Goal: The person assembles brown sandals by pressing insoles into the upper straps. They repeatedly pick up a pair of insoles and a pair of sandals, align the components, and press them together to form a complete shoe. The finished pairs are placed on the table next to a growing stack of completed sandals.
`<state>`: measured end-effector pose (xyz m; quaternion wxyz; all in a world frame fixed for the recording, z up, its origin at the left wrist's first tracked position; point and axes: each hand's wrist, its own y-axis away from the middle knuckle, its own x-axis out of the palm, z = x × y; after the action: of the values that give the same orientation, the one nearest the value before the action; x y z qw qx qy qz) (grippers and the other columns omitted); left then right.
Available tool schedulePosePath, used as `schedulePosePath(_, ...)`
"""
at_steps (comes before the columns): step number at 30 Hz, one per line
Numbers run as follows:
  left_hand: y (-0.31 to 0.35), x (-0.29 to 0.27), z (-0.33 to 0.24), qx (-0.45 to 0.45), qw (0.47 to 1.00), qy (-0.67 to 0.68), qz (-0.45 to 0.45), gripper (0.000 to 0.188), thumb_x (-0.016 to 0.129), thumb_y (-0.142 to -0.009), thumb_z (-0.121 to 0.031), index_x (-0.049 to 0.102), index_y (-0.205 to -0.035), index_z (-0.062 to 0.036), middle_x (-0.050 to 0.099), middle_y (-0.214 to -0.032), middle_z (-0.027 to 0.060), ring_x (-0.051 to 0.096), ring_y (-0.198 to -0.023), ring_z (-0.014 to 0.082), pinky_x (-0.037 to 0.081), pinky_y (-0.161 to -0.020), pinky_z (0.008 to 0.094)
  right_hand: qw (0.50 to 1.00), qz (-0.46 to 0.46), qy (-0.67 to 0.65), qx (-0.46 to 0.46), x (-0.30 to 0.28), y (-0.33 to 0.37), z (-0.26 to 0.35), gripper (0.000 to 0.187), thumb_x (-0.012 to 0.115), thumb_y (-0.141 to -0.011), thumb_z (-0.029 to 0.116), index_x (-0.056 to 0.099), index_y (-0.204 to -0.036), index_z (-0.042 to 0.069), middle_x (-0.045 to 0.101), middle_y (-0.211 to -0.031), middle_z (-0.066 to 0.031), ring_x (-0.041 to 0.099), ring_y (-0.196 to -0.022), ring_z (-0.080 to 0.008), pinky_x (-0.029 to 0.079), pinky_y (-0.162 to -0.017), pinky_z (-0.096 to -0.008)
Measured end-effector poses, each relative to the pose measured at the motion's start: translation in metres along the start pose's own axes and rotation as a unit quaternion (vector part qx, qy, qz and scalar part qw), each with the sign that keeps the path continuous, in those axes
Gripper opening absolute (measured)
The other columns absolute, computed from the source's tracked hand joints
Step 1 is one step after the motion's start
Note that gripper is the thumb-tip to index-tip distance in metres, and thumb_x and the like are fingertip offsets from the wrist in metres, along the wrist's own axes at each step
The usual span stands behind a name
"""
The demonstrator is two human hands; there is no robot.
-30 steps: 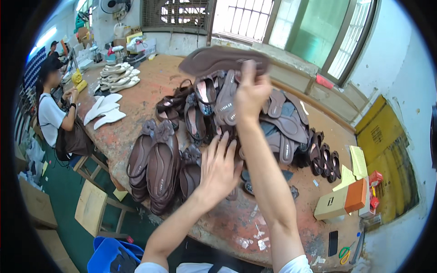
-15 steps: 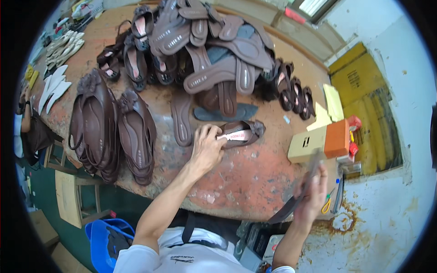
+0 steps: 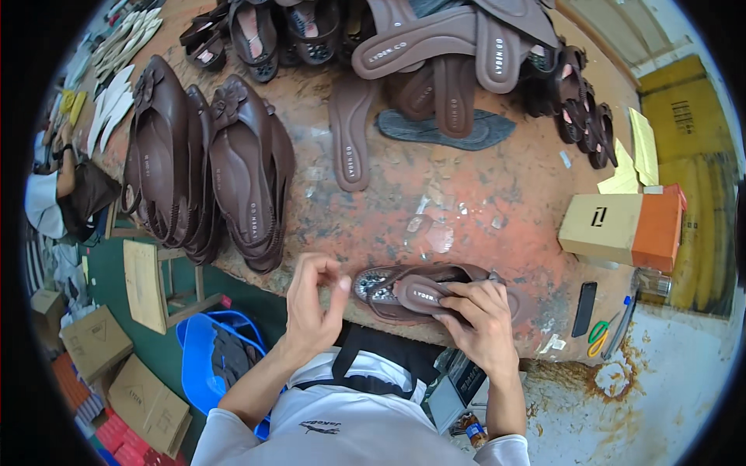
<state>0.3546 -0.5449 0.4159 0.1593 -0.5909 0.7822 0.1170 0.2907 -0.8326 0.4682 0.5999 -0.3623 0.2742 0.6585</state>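
Observation:
Near the front edge of the table lies a dark brown slingback shoe (image 3: 373,286), with a speckled inside showing at its left end. My right hand (image 3: 479,312) grips a brown insole (image 3: 423,293) and holds it over the shoe, its rounded end partly inside the opening. The insole's other end shows past my fingers on the right. Just left of the shoe is my left hand (image 3: 311,307), lifted, its thumb and fingers apart and nothing in them.
Stacked brown shoes (image 3: 247,186) stand at the left. Loose insoles (image 3: 423,43) are heaped at the back, beside a grey sole-shaped piece (image 3: 447,128). A beige-and-orange box (image 3: 602,225), a black phone-like object (image 3: 584,308) and scissors (image 3: 598,334) are at the right.
The shoe has come nearer to the front edge. My left hand has let go of it. My right hand has swung in from the right, bringing the insole onto the shoe. The view has shifted.

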Motion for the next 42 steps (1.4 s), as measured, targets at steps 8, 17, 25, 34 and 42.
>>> schedulePosePath(8, -0.013, 0.010, 0.004, -0.115, 0.991, 0.059, 0.027, 0.012, 0.059, -0.111, -0.004, 0.058, -0.122, 0.0011, 0.068, -0.091, 0.0068, 0.066, -0.081, 0.0118, 0.054, -0.074, 0.0287, 0.998, 0.033, -0.031, -0.049, 0.038, -0.033, 0.009, 0.026, 0.090, -0.076, 0.010, 0.081, -0.100, 0.006, 0.078, -0.118, -0.0040, 0.068, -0.107, -0.0246, 0.050, -0.099, -0.0432)
schedulePosePath(17, -0.023, 0.018, -0.012, -0.093, 0.995, -0.020, 0.041, 0.038, 0.083, -0.092, -0.001, 0.062, -0.124, -0.0014, 0.062, -0.089, 0.0085, 0.062, -0.074, 0.0207, 0.054, -0.068, 0.0352, 0.998, 0.049, 0.021, -0.045, 0.046, -0.037, 0.016, 0.028, 0.091, -0.075, 0.011, 0.082, -0.101, 0.006, 0.077, -0.113, -0.0059, 0.069, -0.107, -0.0264, 0.048, -0.100, -0.0443)
schedulePosePath(25, -0.022, 0.029, -0.006, -0.028, 0.997, -0.065, 0.014, 0.042, 0.085, -0.087, 0.003, 0.062, -0.122, -0.0012, 0.056, -0.087, 0.0100, 0.057, -0.073, 0.0237, 0.050, -0.067, 0.0377, 0.949, -0.009, 0.224, 0.224, 0.013, -0.019, 0.020, 0.072, 0.100, -0.068, 0.040, 0.066, -0.118, 0.002, 0.062, -0.113, -0.0147, 0.058, -0.112, -0.0379, 0.044, -0.100, -0.0525)
schedulePosePath(34, -0.030, 0.027, 0.001, 0.151, 0.981, -0.111, 0.047, 0.029, 0.080, -0.082, 0.003, 0.068, -0.108, -0.0020, 0.064, -0.100, 0.0143, 0.066, -0.092, 0.0359, 0.056, -0.082, 0.0466, 0.938, -0.003, 0.261, 0.228, 0.024, -0.024, 0.014, 0.062, 0.098, -0.074, 0.035, 0.064, -0.114, 0.003, 0.061, -0.110, -0.0140, 0.058, -0.104, -0.0365, 0.047, -0.093, -0.0487)
schedulePosePath(42, 0.016, 0.108, -0.008, 0.211, 0.875, -0.248, 0.358, 0.044, 0.075, -0.090, -0.039, 0.076, -0.122, -0.0097, 0.069, -0.122, 0.0087, 0.054, -0.106, 0.0323, 0.042, -0.087, 0.0471, 0.961, 0.065, 0.225, 0.149, 0.033, 0.021, 0.062, 0.061, 0.073, -0.093, 0.027, 0.063, -0.146, -0.003, 0.063, -0.150, -0.0250, 0.062, -0.135, -0.0482, 0.049, -0.113, -0.0577)
